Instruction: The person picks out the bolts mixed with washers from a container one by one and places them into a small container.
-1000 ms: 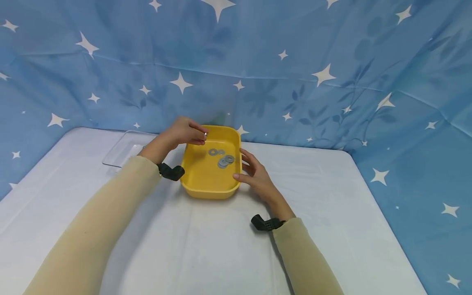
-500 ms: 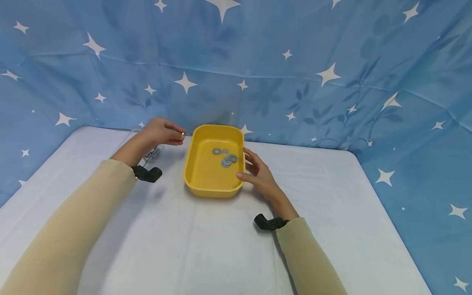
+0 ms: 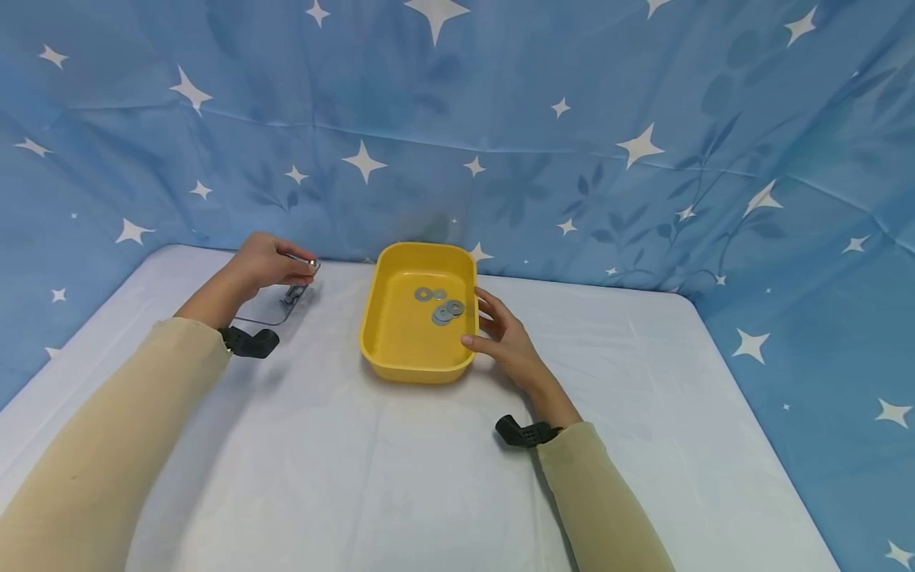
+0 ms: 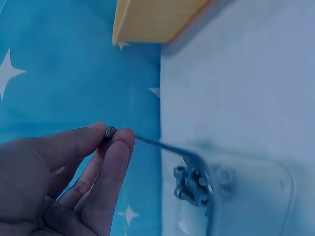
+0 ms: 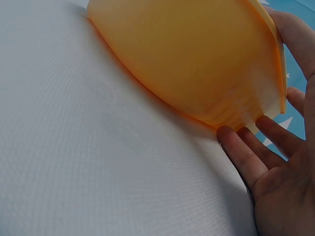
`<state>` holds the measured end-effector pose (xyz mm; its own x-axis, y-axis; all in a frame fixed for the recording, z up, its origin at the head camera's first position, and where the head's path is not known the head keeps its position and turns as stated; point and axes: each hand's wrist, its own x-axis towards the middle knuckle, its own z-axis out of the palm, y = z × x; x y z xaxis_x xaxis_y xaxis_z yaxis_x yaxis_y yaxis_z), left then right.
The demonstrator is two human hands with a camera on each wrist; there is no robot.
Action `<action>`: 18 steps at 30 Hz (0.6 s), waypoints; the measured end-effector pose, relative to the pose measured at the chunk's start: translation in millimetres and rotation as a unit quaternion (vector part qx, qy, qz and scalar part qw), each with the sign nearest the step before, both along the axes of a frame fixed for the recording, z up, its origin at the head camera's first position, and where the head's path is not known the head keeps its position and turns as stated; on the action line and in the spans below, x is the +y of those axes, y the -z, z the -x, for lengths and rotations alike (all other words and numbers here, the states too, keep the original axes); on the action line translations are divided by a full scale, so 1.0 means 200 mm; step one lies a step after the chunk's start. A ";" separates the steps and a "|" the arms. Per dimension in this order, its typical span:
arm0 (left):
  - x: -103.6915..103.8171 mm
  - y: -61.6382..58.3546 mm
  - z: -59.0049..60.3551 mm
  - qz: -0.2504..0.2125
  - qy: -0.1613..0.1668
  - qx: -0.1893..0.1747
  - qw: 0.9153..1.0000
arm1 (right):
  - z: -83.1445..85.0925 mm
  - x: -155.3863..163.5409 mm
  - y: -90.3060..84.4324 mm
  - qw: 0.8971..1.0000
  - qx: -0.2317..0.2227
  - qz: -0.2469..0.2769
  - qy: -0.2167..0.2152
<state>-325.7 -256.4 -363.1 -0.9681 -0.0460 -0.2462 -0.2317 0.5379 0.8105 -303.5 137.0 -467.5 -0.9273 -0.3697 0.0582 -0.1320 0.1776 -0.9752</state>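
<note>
Yellow plastic forms the tray [image 3: 400, 349] at the middle of the white tabletop [image 3: 400, 477], and several flat grey washers [image 3: 439, 305] lie on its floor toward the far right corner. The person's right hand [image 3: 500, 338] rests against the tray's right wall with its fingers [image 5: 241, 157] straight and relaxed, touching the rim and side rather than curling round anything.

Off to the left, well apart from the tray, the left hand [image 3: 266, 262] hovers above a clear plastic tray [image 3: 266, 319] that lies flat on the tabletop. Thumb and forefinger pinch a small metal nut [image 4: 110, 132]; the left wrist view shows it caught between the fingertips [image 4: 120, 142], just over the clear tray's rim. Inside that clear tray sits a small cluster of similar metal pieces [image 4: 194, 183], though they are too blurred to tell apart or count.

Judged from how things lie, the work looks like sorting small hardware out of the yellow tray into the clear one. A few pieces are already across, one is in hand above the clear tray and not yet set down, and the washers remain in the yellow tray. Whether they too are meant to move cannot be told.
</note>
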 end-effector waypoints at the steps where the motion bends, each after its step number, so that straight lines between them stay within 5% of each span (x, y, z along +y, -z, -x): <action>1: -0.02 0.01 0.00 0.000 0.000 -0.003 1.000 | 0.00 0.00 0.00 1.000 0.001 0.001 0.000; 18: -0.16 0.13 -0.01 0.030 0.000 -0.038 0.999 | 0.00 0.00 0.00 1.000 -0.007 -0.012 0.009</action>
<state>-324.3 -288.6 -388.5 -0.9468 -0.0625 -0.3157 -0.2909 0.5857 0.7566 -302.9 137.3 -467.4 -0.9347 -0.3536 0.0364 -0.1146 0.2026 -0.9725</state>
